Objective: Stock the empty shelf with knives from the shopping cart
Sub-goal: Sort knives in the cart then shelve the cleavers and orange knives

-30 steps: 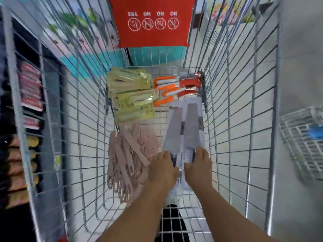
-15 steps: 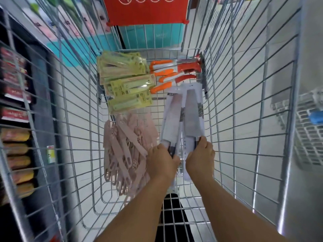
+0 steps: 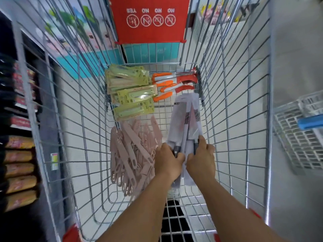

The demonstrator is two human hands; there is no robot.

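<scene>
down inside the wire shopping cart, both hands are clamped on flat packaged knives. the left hand curls round the dark handle end of one long grey pack, and the right hand grips the handle end of a second grey pack just beside it; the two packs touch and partly overlap, their smooth, glossy card sleeves running away from the person toward the far end of the cart. whether they rest on the cart's floor or are raised off it is not clear.

left of these packs lies a loose heap of pale pink knives, matte plastic, long and narrow with slotted handles, criss-crossed over one another on the thin metal grid. beyond the heap sits a stack of yellow-green packs, flat rectangles under shiny clear film, fanned at slight angles. beside that stack, at the far right corner, are orange-handled knives with rounded orange and white grips and red parts at their right ends.

a red plastic flap with white round symbols hangs at the cart's far end. on the left, through the bars, dark shelves hold blurred packets. at the right edge stands a white wire basket with a blue handle, on a pale tiled floor.
</scene>
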